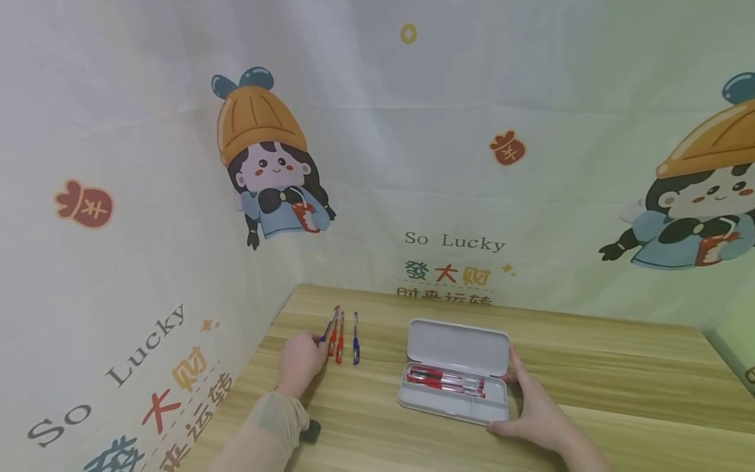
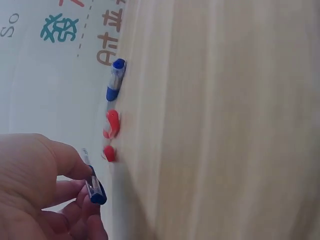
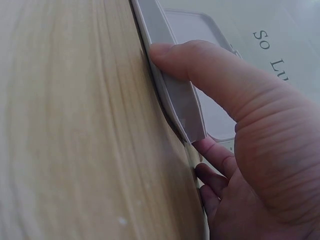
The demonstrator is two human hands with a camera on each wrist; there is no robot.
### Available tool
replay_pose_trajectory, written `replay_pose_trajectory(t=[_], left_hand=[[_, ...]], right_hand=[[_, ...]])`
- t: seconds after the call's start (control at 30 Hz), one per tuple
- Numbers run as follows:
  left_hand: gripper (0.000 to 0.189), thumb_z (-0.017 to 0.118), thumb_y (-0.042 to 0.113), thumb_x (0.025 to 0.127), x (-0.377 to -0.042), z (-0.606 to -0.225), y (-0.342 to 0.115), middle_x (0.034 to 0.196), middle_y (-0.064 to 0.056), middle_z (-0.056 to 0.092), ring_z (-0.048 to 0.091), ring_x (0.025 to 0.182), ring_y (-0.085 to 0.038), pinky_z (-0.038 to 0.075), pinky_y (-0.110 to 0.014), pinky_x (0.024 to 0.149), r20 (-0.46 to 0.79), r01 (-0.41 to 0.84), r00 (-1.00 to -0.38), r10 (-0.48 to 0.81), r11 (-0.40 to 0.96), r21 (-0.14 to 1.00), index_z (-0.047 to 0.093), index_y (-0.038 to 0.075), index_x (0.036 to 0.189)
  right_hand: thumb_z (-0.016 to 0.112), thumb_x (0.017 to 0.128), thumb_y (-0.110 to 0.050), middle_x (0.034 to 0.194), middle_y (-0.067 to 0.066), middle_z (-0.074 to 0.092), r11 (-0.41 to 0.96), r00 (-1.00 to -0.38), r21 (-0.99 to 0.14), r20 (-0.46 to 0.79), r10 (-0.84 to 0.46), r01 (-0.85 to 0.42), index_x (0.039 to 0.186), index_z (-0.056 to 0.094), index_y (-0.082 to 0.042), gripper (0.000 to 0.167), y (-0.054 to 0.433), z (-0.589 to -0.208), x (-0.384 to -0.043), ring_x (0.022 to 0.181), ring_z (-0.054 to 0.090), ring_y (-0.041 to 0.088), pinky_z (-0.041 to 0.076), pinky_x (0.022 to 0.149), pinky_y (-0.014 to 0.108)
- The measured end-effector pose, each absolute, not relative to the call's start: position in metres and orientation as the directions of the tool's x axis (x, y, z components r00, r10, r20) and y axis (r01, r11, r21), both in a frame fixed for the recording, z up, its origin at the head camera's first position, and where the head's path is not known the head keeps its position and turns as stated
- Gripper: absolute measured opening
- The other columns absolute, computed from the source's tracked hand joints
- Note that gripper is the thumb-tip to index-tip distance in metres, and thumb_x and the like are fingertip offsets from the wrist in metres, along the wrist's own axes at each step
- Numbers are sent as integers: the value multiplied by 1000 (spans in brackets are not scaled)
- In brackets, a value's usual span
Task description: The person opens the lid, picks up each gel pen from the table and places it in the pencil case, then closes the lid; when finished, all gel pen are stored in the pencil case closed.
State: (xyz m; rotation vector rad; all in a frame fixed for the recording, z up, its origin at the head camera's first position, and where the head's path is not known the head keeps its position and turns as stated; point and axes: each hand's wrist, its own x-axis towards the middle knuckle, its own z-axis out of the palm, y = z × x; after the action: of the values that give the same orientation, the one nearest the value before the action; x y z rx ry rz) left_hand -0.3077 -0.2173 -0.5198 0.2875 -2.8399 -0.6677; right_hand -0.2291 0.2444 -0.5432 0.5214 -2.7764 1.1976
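My left hand (image 1: pixel 302 362) pinches a blue pen (image 2: pixel 96 189) between thumb and fingers at the left of the table. Close beside it lie red pens (image 1: pixel 339 341), and a second blue pen (image 1: pixel 356 342) lies a little to their right. A grey pencil case (image 1: pixel 460 346) stands with its lid raised, several red-capped pens (image 1: pixel 439 380) lying in its back compartment. Around the case's right end, my right hand (image 1: pixel 533 413) holds it, thumb on the front wall (image 3: pixel 185 100) and other fingers toward the back.
The case's front tray has a small divider (image 1: pixel 473 404). Behind the wood-grain table (image 1: pixel 590 367) hangs a printed cloth (image 1: pixel 366 164), which also runs along the left side. A dark round object (image 1: pixel 310 431) sits by my left sleeve (image 1: pixel 274 423).
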Motion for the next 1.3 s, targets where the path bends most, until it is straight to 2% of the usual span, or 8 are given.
replay_pose_trajectory(t=[0.13,0.3,0.47,0.63,0.77,0.97,1.17,1.3], left_hand=[[30,67,16,100,-307,-514,-208,119,-18,83,76,87,-25,62,-40,74,193,-90,-961,-196,886,454,81,2,123],[28,68,14,101,-304,-507,-189,111,-14,84,69,74,-16,51,-27,60,236,7,-963,-132,861,508,80,2,124],[24,72,12,100,-297,-498,-168,107,-12,83,69,76,-15,52,-24,56,305,114,-951,-49,862,493,81,4,122],[20,76,14,100,-290,-494,-149,113,-11,81,75,94,-24,65,-38,77,397,223,-916,53,890,397,82,7,117],[17,77,15,100,-286,-495,-135,116,-10,80,76,105,-28,65,-46,92,426,279,-898,111,892,356,82,10,115],[16,77,16,100,-279,-499,-116,111,-7,78,73,103,-26,63,-46,92,417,341,-889,190,883,324,83,12,115],[18,75,19,102,-271,-498,-96,115,-6,79,72,107,-27,61,-47,97,374,410,-883,284,855,318,82,13,118],[20,74,20,103,-265,-495,-83,116,-3,78,69,108,-22,61,-42,97,328,435,-882,339,853,289,82,15,121]], right_hand=[[107,63,-36,141,22,67,637,-941,-695,196,-277,-333,174,0,2,159,245,-542,-229,141,54,53,32,123,79],[107,63,-37,141,22,67,637,-940,-695,195,-279,-333,174,1,2,158,246,-542,-228,141,54,53,32,123,80],[106,64,-37,141,21,67,639,-940,-693,194,-282,-335,174,1,2,158,246,-543,-228,141,54,53,32,123,80],[107,62,-37,140,21,69,635,-935,-688,214,-283,-350,174,0,2,159,246,-543,-230,140,56,52,33,123,80],[107,62,-36,139,21,69,631,-932,-688,222,-287,-358,174,1,4,160,246,-543,-230,139,57,51,32,123,79],[107,62,-35,139,20,69,623,-933,-698,214,-288,-353,174,0,3,160,245,-542,-230,140,56,51,31,124,79],[107,61,-35,137,20,70,621,-931,-696,229,-285,-362,173,2,5,159,246,-543,-231,139,57,50,33,123,78],[107,60,-35,137,19,70,625,-931,-692,229,-284,-361,174,1,3,161,246,-544,-231,138,58,50,33,124,77]])
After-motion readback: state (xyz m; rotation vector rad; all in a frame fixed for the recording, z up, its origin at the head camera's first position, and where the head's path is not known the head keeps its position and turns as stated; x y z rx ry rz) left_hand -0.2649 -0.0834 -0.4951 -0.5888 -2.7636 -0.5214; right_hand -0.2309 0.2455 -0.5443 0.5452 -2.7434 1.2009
